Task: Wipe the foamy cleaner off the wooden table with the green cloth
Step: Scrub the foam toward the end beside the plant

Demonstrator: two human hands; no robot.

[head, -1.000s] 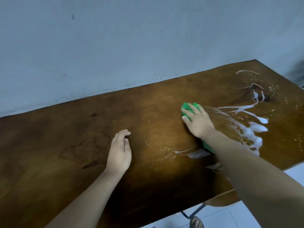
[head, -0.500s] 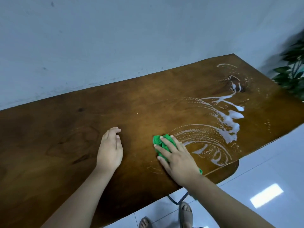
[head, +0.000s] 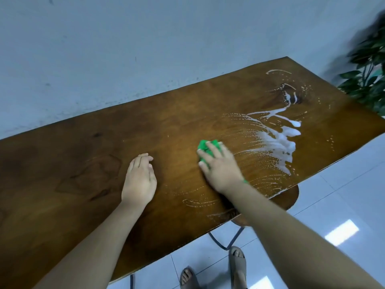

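The brown wooden table (head: 83, 167) carried a thick patch of white foamy cleaner (head: 279, 142) toward its right end, with thin curved streaks left between that patch and the near edge. Within the last half second my right hand (head: 220, 170), pressed flat over the crumpled green cloth (head: 205, 146), had swept from the near edge back toward mid-table. My left hand (head: 139, 180) stayed empty, loosely open, resting beside it; most foam remained.

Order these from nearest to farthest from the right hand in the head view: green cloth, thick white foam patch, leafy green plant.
1. Green cloth: under the right hand, touching.
2. Thick white foam patch: on the wooden table, to its right.
3. Leafy green plant: beyond the table's far right corner.
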